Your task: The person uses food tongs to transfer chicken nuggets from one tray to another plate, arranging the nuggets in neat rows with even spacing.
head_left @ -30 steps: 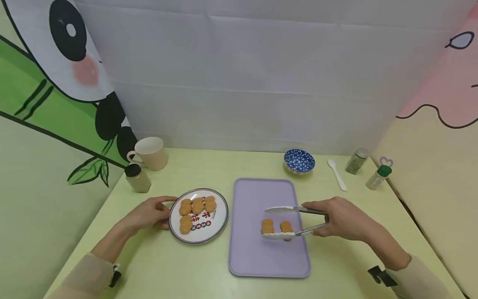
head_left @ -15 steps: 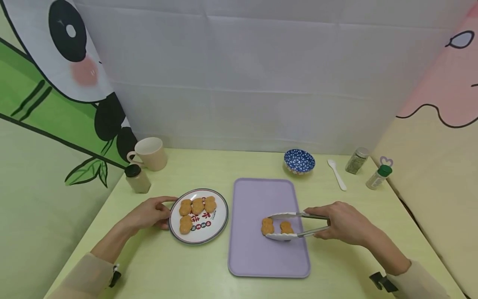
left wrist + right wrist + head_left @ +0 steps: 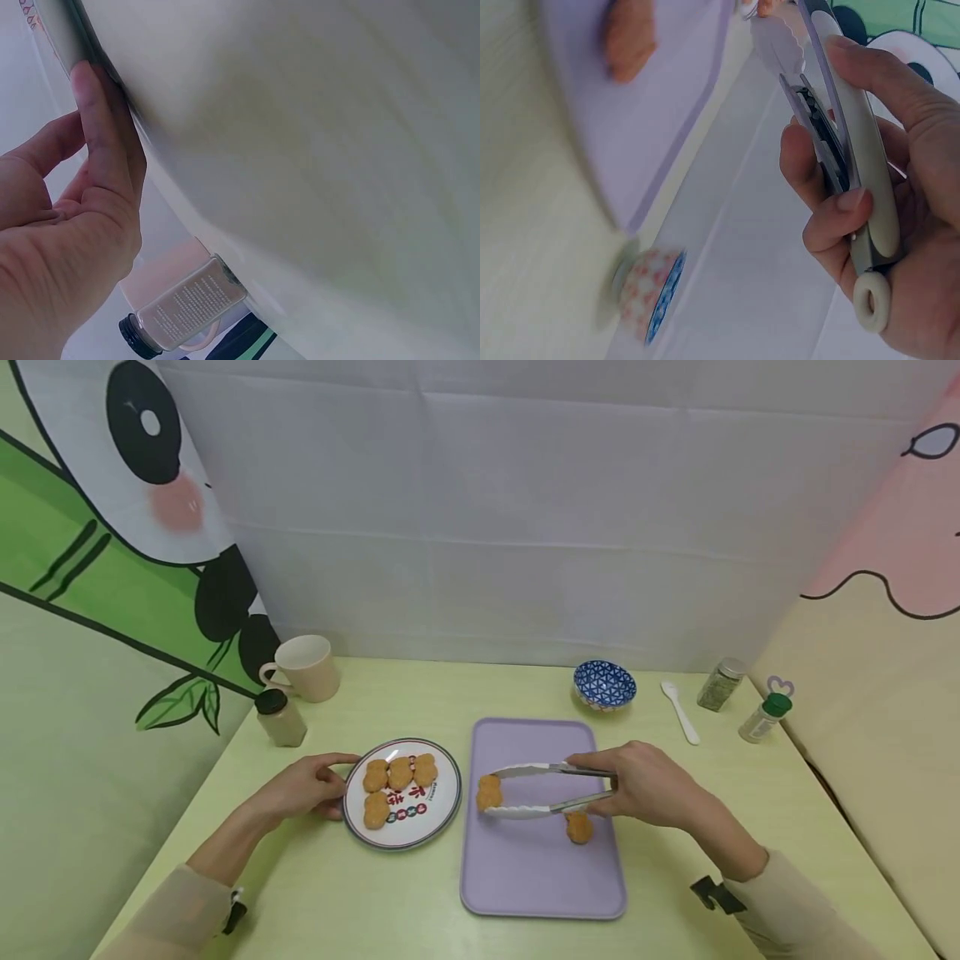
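Head view: the right hand (image 3: 648, 783) has its fingers and thumb curled around the tongs (image 3: 555, 768), gripping them firmly with the two arms spread part way. Directly left of that hand, between the tong tips, sits a nugget (image 3: 489, 793), over the left side of the tray (image 3: 536, 877); whether it is fully clear of the surface is hard to tell. Another nugget (image 3: 579, 829) lies on the tray, just on the near side of the right thumb.

The left hand (image 3: 303, 789) keeps no tool: its fingers are fairly straight and touch the rim of the plate (image 3: 442, 793), which lies just to its right with four nuggets (image 3: 401, 773) on it.

The step in hand looks like moving a nugget with the tongs while the left hand steadies the plate. The next move seems to call for steady pressure on the tong arms, enough height to clear the tray's lip, and room on the plate's bare part, off the left fingers.
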`<state>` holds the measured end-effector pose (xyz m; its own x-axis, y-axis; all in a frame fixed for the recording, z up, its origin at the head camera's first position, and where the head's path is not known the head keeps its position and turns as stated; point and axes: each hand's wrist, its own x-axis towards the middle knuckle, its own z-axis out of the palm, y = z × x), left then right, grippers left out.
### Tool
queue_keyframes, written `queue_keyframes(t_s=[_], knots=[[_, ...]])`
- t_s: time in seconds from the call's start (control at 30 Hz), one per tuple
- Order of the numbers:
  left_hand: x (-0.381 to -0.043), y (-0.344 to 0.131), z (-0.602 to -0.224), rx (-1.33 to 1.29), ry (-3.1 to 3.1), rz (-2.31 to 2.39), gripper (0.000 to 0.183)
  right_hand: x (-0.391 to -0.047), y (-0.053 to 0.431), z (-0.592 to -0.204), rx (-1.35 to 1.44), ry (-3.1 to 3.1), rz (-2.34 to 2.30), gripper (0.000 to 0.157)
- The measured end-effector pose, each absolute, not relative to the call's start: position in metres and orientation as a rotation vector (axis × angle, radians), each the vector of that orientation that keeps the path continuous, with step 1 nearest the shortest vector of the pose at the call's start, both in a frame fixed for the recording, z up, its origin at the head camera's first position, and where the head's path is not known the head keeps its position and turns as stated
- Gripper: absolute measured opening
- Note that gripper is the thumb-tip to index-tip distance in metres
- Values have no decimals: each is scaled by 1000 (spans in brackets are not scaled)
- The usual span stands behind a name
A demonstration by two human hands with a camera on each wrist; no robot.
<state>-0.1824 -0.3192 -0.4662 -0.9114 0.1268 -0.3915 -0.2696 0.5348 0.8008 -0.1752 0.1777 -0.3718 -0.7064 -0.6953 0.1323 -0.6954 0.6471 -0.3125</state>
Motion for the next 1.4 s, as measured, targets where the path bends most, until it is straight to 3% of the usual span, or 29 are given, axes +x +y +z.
queue_keyframes(t_s=[0.33, 0.67, 1.07, 1.4], knots=[[-180, -320, -465, -106, 2385, 1334, 51, -192, 84, -382, 1344, -2847, 438, 57], [-180, -318, -465, -103, 2378, 1340, 51, -194, 56, -395, 1385, -2897, 389, 58], [-180, -318, -465, -100, 2387, 1332, 52, -188, 65, -390, 1369, -2895, 430, 62], [-180, -318, -464, -123, 2360, 1346, 52, -182, 141, -368, 1284, -2868, 560, 63]])
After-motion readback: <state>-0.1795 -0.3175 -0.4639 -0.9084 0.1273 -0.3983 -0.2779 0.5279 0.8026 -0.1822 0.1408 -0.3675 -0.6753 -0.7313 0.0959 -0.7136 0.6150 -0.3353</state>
